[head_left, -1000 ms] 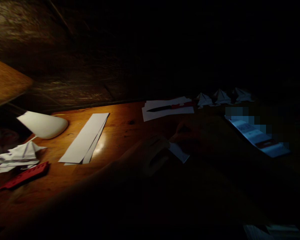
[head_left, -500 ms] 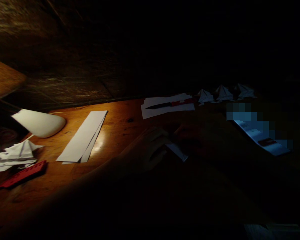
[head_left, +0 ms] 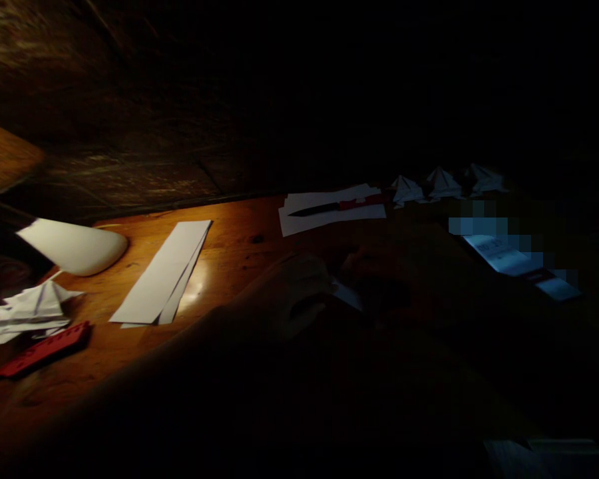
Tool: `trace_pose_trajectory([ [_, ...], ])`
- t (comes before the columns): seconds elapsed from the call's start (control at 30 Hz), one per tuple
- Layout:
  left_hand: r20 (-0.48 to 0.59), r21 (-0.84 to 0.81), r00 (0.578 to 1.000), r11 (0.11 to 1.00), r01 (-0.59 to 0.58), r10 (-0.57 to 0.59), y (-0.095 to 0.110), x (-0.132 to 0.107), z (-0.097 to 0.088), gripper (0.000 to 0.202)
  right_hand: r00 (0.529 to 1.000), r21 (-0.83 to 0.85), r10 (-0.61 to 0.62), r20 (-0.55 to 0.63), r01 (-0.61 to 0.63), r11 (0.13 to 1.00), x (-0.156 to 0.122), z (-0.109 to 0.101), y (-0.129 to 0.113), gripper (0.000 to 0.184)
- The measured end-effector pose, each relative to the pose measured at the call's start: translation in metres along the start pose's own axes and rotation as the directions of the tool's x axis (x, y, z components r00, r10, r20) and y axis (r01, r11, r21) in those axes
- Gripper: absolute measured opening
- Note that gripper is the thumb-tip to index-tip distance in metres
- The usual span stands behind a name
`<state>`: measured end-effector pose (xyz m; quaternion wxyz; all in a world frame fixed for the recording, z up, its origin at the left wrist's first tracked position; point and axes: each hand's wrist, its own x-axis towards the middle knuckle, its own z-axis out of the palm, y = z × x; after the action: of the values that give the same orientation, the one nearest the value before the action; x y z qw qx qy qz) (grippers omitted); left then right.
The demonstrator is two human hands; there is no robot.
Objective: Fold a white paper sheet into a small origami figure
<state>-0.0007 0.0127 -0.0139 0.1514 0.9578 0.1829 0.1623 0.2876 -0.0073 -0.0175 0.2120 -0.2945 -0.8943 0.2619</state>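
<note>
Between both hands [head_left: 295, 293], seemingly paper [head_left: 348, 295].

left grip [head_left: 299, 293] and right grip [head_left: 379, 269]: bare hands, visible only as dark silhouettes. forearms run into deep shadow; whether sleeves are worn, and their colour, cannot be told.

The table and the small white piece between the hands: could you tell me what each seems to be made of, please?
The table looks like varnished wood: orange-brown, a dark knot, a glossy light patch. The small white piece, between the left hand and right hand, looks like thin matt paper with a sharp corner, though it is dim.
</note>
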Motion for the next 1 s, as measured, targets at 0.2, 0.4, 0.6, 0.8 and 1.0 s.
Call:
trace_pose_trajectory([
  [0.2,0.013,-0.067,1.000,0.998,-0.016,0.017,0.005,-0.003,0.001,0.021,0.998,-0.013,0.032,0.061,-0.031,0.999,0.006,-0.005,-0.011,0.040],
  [0.4,0.052,-0.170,0.997,0.984,-0.047,0.057,0.004,-0.002,-0.001,0.031,1.000,0.022,0.004,0.027,-0.005,1.000,0.005,-0.006,-0.013,0.027],
  [0.6,0.040,-0.159,0.996,0.985,-0.070,0.077,0.006,-0.003,0.001,0.030,0.997,-0.042,0.052,0.064,-0.049,0.998,0.005,-0.013,-0.023,0.012],
  [0.8,0.072,-0.142,0.994,0.987,-0.075,0.086,0.006,-0.004,0.002,0.030,0.998,-0.110,0.054,0.039,-0.049,0.993,0.006,-0.012,-0.025,0.005],
  [1.0,0.040,-0.191,0.995,0.978,-0.086,0.096,0.006,-0.003,-0.001,0.034,0.997,-0.130,0.076,0.001,-0.075,0.989,0.007,-0.008,-0.018,0.013],
])
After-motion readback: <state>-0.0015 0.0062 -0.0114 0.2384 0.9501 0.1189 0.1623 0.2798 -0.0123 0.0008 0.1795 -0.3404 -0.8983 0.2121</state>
